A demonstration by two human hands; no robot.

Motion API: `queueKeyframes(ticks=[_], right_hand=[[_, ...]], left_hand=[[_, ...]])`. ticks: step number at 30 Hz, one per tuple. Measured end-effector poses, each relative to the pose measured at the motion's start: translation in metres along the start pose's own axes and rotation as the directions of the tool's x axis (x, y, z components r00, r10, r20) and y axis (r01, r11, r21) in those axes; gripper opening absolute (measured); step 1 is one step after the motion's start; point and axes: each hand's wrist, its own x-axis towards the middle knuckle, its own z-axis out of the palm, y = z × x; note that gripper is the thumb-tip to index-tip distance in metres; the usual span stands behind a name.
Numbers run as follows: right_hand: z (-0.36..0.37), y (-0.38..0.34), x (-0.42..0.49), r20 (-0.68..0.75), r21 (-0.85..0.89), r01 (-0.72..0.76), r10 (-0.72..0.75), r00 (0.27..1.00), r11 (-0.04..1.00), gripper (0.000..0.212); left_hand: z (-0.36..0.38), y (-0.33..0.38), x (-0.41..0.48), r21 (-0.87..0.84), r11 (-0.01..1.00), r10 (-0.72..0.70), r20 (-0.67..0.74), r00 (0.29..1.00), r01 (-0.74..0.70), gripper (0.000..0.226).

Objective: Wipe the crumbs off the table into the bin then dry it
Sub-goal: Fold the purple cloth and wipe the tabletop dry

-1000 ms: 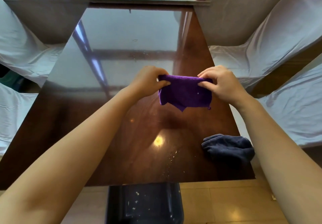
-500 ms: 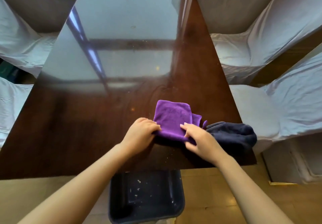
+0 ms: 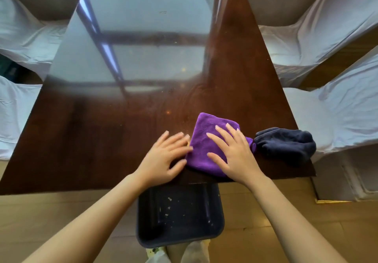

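Observation:
A folded purple cloth [image 3: 206, 134] lies flat near the front edge of the glossy dark wooden table [image 3: 102, 131]. My right hand [image 3: 231, 152] presses on it with spread fingers. My left hand [image 3: 165, 156], blurred, rests flat at the cloth's left edge with fingers apart. A dark blue cloth [image 3: 286, 143] lies bunched at the table's front right corner, just right of the purple one. A dark bin [image 3: 180, 213] stands on the floor below the table's front edge, with a few crumbs inside. A few specks show on the table beyond the purple cloth.
Chairs in white covers [image 3: 327, 62] stand along both sides of the table. The floor [image 3: 51, 217] is light wood. Feet show below the bin at the bottom edge.
The purple cloth, first held up by both hands, was brought down to the table's front edge. Both hands let go of its edges and now lie flat, the right one on top.

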Motion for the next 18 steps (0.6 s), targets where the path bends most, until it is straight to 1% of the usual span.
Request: queueKeyframes(ticks=[1, 2, 3, 4, 5, 6, 7, 9, 12, 15, 18], right_hand=[[0.005, 0.002, 0.007, 0.094, -0.068, 0.005, 0.001, 0.996, 0.998, 0.067], [0.010, 0.004, 0.011, 0.161, -0.119, 0.000, 0.020, 0.987, 0.993, 0.074], [0.017, 0.006, 0.013, 0.188, -0.156, -0.011, 0.041, 0.981, 0.988, 0.078], [0.023, 0.006, 0.013, 0.184, -0.176, -0.025, 0.058, 0.981, 0.984, 0.080], [0.028, 0.005, 0.012, 0.169, -0.185, -0.037, 0.069, 0.983, 0.982, 0.081], [0.032, 0.001, 0.012, 0.152, -0.189, -0.046, 0.075, 0.986, 0.981, 0.082], [0.037, -0.003, 0.011, 0.134, -0.190, -0.055, 0.081, 0.988, 0.980, 0.082], [0.045, -0.015, 0.014, 0.104, -0.190, -0.060, 0.081, 0.991, 0.980, 0.083], [0.059, -0.042, 0.021, 0.089, -0.173, -0.014, 0.030, 0.996, 0.985, 0.082], [0.073, -0.068, 0.031, 0.093, -0.162, 0.035, -0.020, 0.995, 0.986, 0.079], [0.079, -0.079, 0.041, 0.070, -0.163, 0.035, -0.023, 0.997, 0.986, 0.072]], left_hand=[[-0.004, -0.012, 0.000, 0.065, 0.993, -0.098, -0.065, 0.993, 0.102, 0.050], [-0.009, -0.027, -0.001, 0.139, 0.962, -0.219, -0.132, 0.967, 0.237, 0.055], [-0.014, -0.043, -0.004, 0.201, 0.907, -0.339, -0.178, 0.924, 0.371, 0.056], [-0.017, -0.059, -0.008, 0.244, 0.843, -0.443, -0.192, 0.876, 0.480, 0.056], [-0.018, -0.073, -0.013, 0.264, 0.789, -0.524, -0.181, 0.832, 0.554, 0.055], [-0.017, -0.083, -0.017, 0.269, 0.755, -0.577, -0.162, 0.801, 0.598, 0.056], [-0.015, -0.089, -0.020, 0.268, 0.741, -0.598, -0.153, 0.787, 0.616, 0.057], [-0.010, -0.093, -0.022, 0.269, 0.741, -0.588, -0.181, 0.788, 0.615, 0.057], [-0.007, -0.094, -0.022, 0.287, 0.735, -0.572, -0.223, 0.789, 0.614, 0.057], [-0.008, -0.094, -0.022, 0.279, 0.737, -0.574, -0.222, 0.789, 0.615, 0.056], [-0.009, -0.093, -0.022, 0.286, 0.735, -0.577, -0.214, 0.789, 0.615, 0.059]])
